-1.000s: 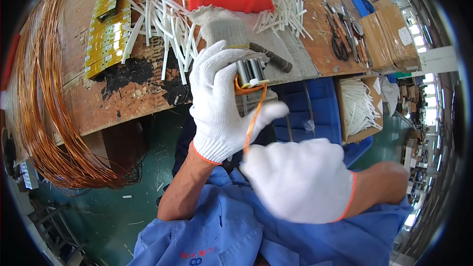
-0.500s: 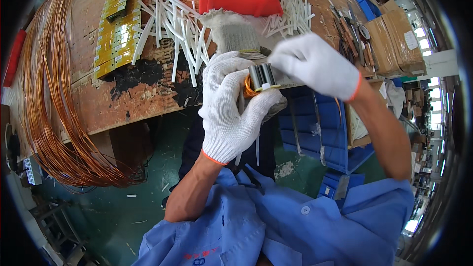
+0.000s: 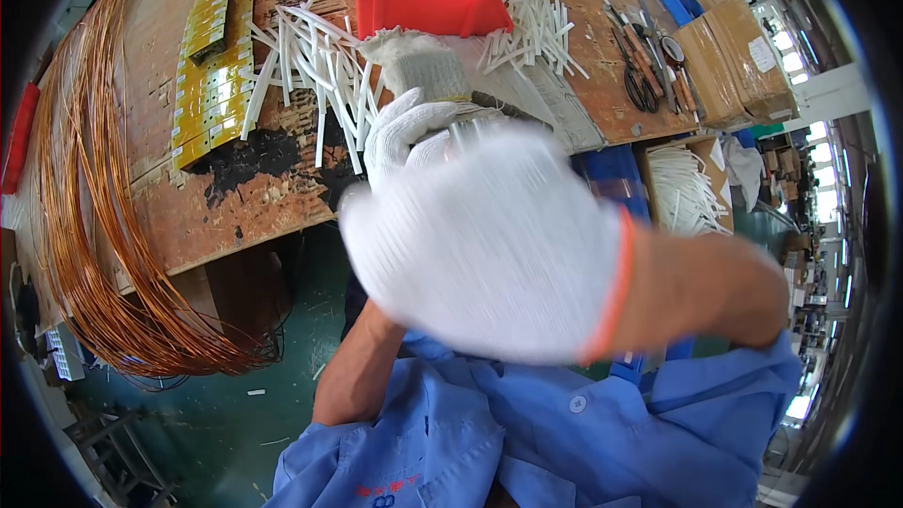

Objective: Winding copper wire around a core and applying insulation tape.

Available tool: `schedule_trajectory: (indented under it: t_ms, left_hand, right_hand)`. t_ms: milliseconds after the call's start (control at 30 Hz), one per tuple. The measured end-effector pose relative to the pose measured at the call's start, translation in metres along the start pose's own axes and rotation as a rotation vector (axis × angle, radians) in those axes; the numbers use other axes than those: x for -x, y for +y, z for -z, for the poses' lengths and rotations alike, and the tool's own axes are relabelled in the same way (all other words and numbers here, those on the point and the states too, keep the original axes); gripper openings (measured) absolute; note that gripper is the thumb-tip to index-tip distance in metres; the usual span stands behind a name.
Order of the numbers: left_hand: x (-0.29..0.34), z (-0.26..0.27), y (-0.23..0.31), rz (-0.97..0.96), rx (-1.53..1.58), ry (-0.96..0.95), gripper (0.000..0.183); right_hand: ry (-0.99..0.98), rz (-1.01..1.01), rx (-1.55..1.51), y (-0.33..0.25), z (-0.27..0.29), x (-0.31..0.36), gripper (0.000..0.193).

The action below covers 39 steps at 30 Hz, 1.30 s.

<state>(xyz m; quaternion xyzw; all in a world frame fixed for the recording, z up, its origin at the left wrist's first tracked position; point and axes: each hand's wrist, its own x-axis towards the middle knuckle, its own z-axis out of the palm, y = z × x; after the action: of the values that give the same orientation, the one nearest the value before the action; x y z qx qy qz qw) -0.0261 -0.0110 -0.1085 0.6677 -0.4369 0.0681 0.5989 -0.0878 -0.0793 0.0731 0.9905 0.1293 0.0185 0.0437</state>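
My right hand (image 3: 489, 254), in a white knit glove with an orange cuff, crosses in front of my left hand, smeared by motion; its fingers cannot be made out. Behind it my left hand (image 3: 400, 136), gloved alike, shows curled fingers at the table's front edge. The copper coil with dark grey cylindrical cores, which my left hand gripped a moment ago, is almost wholly covered by the right glove. Just beyond my left hand lies a bundle wrapped in whitish cloth (image 3: 423, 71). White plastic tubes (image 3: 329, 85) are strewn to its left.
Red bins (image 3: 433, 9) hold white strips at the back. Copper wire (image 3: 103, 226) hangs over the table's left side, near yellow-taped blocks (image 3: 212, 85). Scissors (image 3: 641, 92) and other tools lie right, beside cardboard boxes (image 3: 743, 52). A box of white tubes (image 3: 682, 188) stands below.
My right hand has swung left and nearer, from beside the coil to in front of my left hand, covering the coil. The view has shifted slightly.
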Motion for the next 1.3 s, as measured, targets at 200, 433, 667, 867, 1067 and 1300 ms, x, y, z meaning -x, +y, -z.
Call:
schedule_trajectory:
  t_ms: [200,433,667,867,1067,1300]
  left_hand:
    - [-0.004,-0.009,0.013,0.106,0.056,0.032,0.052]
    - [-0.003,-0.008,0.003,-0.038,0.127,0.037,0.062]
    - [0.015,-0.015,-0.011,0.080,0.066,0.095,0.068]
    - [0.002,-0.012,0.010,0.138,0.079,0.182,0.058]
    - [0.004,-0.017,0.005,-0.038,0.119,0.114,0.074]
    - [0.036,-0.031,-0.004,0.411,0.560,0.204,0.056]
  right_hand:
    - [0.220,0.499,-0.084,0.149,-0.061,-0.027,0.023]
    - [0.061,-0.341,-0.324,0.022,-0.037,0.118,0.014]
    - [0.094,0.060,0.038,0.004,-0.015,-0.006,0.032]
    - [-0.306,-0.316,-0.583,0.135,-0.042,-0.008,0.024]
    - [0.180,-0.268,-0.229,0.007,-0.053,0.124,0.018]
    - [0.002,-0.037,-0.005,0.001,-0.016,-0.018,0.014]
